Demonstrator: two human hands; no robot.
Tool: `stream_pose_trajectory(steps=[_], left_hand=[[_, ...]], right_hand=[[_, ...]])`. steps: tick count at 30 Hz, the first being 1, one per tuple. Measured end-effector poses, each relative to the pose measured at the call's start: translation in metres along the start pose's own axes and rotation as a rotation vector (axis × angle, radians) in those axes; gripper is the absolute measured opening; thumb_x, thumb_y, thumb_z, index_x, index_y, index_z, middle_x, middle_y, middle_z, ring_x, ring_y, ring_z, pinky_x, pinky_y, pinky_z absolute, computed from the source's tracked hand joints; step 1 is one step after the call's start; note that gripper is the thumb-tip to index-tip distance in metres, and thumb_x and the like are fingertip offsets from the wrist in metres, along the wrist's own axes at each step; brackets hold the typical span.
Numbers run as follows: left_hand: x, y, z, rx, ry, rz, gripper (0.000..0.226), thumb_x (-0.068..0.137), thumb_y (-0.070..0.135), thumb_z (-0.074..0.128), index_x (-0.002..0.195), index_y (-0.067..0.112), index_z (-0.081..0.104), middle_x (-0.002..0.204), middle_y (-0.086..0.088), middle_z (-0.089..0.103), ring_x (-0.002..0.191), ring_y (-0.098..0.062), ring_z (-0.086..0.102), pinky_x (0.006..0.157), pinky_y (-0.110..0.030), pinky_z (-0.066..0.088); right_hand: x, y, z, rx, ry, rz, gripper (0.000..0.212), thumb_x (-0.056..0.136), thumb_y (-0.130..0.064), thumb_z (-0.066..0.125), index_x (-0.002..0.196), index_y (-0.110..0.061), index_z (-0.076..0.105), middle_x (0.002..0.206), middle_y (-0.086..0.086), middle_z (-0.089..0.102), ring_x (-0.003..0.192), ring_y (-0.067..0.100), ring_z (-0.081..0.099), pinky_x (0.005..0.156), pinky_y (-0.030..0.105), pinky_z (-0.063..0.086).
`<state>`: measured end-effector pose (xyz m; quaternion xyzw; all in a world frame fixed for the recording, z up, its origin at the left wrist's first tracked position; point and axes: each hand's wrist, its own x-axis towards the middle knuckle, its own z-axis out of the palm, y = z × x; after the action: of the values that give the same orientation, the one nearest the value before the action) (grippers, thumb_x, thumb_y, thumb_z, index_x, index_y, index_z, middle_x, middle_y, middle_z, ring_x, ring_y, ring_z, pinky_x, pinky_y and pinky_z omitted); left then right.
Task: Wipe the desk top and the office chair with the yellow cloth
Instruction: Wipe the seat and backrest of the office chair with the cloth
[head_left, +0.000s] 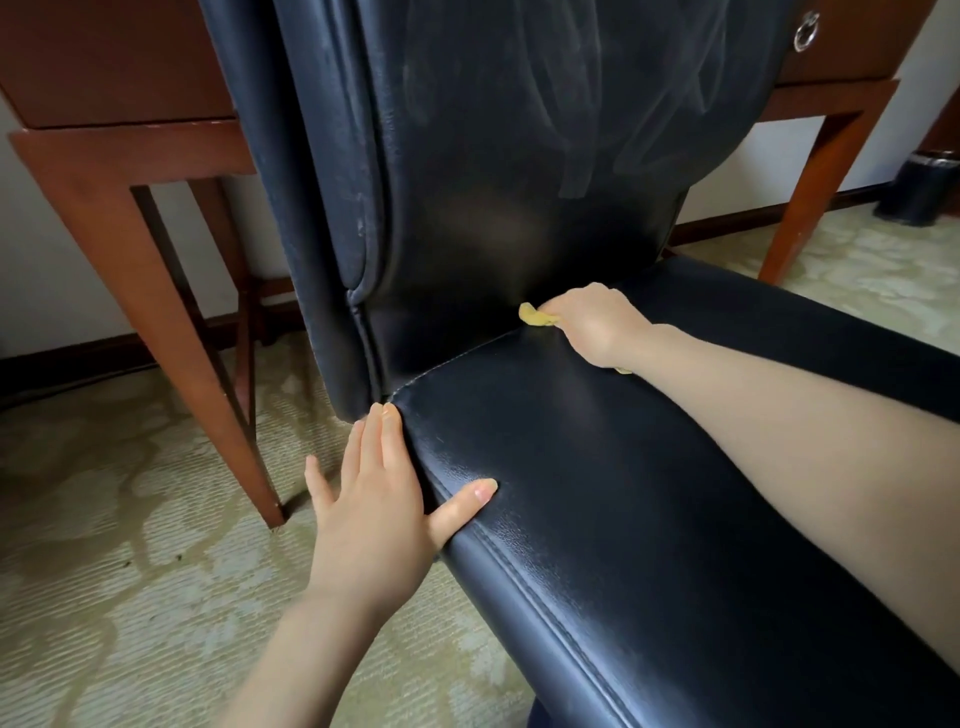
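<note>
The yellow cloth (535, 315), a small crumpled wad of soft fabric, is being held against the office chair (597, 467), right at the crease where its seat (649, 545) is meeting its backrest (493, 156). Only a bunched tip is being shown ahead of the knuckles, and a second sliver is peeking out beneath the wrist. The wad is being gripped by the right hand (592, 325), whose fingers are being curled down round it, so that their tips are being hidden. The chair is being seen as black, smooth, faintly pebbled leather or imitation leather, with stitched seams running along the rounded seat edge, scuffed specks on the piped left border of the backrest, and pale curved streaks crossing the upper backrest. The left hand (374, 499) is being rested flat on the seat's left side: the three longer fingers are being held straight and pressed together along the side, the little finger is being spread apart, and the thumb (467, 501) is being laid out over the top surface. Behind the chair, a reddish-brown wooden desk (130, 150) with tapered square legs is being seen, with a round metal ring pull (806, 32) on its right drawer front. A pale green patterned carpet (130, 597) is lying beneath, and a dark cylindrical waste bin (919, 189) is standing by the wall at the right.
</note>
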<state>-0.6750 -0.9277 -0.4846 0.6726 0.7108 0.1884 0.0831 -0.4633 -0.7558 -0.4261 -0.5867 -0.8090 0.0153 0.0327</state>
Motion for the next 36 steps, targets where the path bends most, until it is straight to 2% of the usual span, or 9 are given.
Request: stream_pose_trajectory(steps=[4,6,10,14,17,21,29,33,36], left_hand=[[0.001,0.003,-0.003,-0.044,-0.048,-0.013,0.123,0.057,0.094,0.012,0.151,0.015,-0.001,0.160,0.002,0.001,0.146,-0.010,-0.003,0.115,-0.052,-0.003],[0.001,0.005,-0.006,-0.051,-0.068,-0.018,0.119,0.057,0.087,0.018,0.151,0.015,0.000,0.160,0.003,0.002,0.146,-0.012,0.000,0.115,-0.053,-0.003],[0.004,0.008,-0.010,-0.044,-0.117,-0.034,0.119,0.057,0.084,0.022,0.151,0.015,-0.001,0.160,0.002,0.001,0.147,-0.015,0.001,0.114,-0.055,-0.003],[0.004,0.008,-0.014,-0.030,-0.133,-0.044,0.121,0.056,0.085,0.021,0.151,0.014,0.001,0.160,0.000,0.004,0.146,-0.017,0.003,0.114,-0.058,-0.002],[0.002,0.010,-0.016,-0.011,-0.164,-0.055,0.123,0.054,0.086,0.019,0.152,0.013,-0.001,0.160,0.000,0.001,0.147,-0.017,0.000,0.113,-0.059,-0.002],[0.004,0.010,-0.019,0.029,-0.189,-0.076,0.122,0.057,0.086,0.022,0.152,0.012,0.001,0.160,-0.001,0.003,0.147,-0.017,0.001,0.113,-0.059,-0.004],[0.003,0.016,-0.025,0.042,-0.171,-0.079,0.114,0.068,0.082,0.035,0.151,0.010,0.004,0.159,0.000,0.009,0.146,-0.018,0.006,0.112,-0.060,-0.002],[0.001,0.016,-0.029,0.064,-0.141,-0.044,0.121,0.060,0.086,0.028,0.149,0.007,0.012,0.156,-0.004,0.018,0.147,-0.021,0.005,0.113,-0.060,-0.001],[0.003,0.014,-0.032,0.089,-0.076,-0.012,0.126,0.048,0.089,0.021,0.141,0.004,0.029,0.150,-0.005,0.030,0.147,-0.024,0.004,0.113,-0.060,0.000]], right_hand=[[0.008,-0.007,0.011,-0.036,0.061,0.065,0.035,0.093,-0.002,0.039,0.114,-0.016,0.062,0.099,0.008,0.061,0.090,0.032,0.057,0.074,0.031,0.041],[-0.001,-0.010,0.009,0.007,0.059,0.048,0.035,0.097,-0.006,0.037,0.117,-0.018,0.063,0.098,0.008,0.061,0.090,0.032,0.058,0.073,0.031,0.041],[-0.034,-0.017,0.006,0.161,0.059,-0.041,0.036,0.103,-0.020,0.038,0.136,-0.025,0.052,0.133,0.003,0.056,0.120,0.030,0.051,0.101,0.036,0.040],[-0.082,-0.028,0.004,0.231,0.089,-0.176,0.038,0.099,-0.015,0.048,0.134,-0.027,0.053,0.140,-0.006,0.050,0.134,0.011,0.039,0.107,0.024,0.028],[-0.120,-0.032,0.006,0.252,0.095,-0.288,0.037,0.096,-0.013,0.052,0.131,-0.023,0.057,0.137,-0.006,0.054,0.133,0.010,0.041,0.110,0.021,0.025],[-0.169,-0.037,0.007,0.260,0.129,-0.487,0.034,0.088,-0.016,0.052,0.118,-0.010,0.067,0.121,0.000,0.066,0.121,0.008,0.046,0.108,0.004,0.014],[-0.243,-0.030,0.006,0.240,0.052,-0.660,0.034,0.093,-0.027,0.050,0.124,-0.026,0.063,0.131,-0.017,0.058,0.128,-0.002,0.044,0.112,0.024,0.026],[-0.231,-0.027,-0.003,0.260,0.085,-0.771,0.030,0.098,-0.029,0.046,0.121,-0.021,0.064,0.126,-0.012,0.062,0.125,0.003,0.048,0.106,0.021,0.033],[-0.204,-0.021,-0.006,0.233,0.131,-0.758,0.038,0.100,-0.029,0.039,0.113,-0.010,0.069,0.117,-0.001,0.067,0.116,0.010,0.052,0.108,0.010,0.025]])
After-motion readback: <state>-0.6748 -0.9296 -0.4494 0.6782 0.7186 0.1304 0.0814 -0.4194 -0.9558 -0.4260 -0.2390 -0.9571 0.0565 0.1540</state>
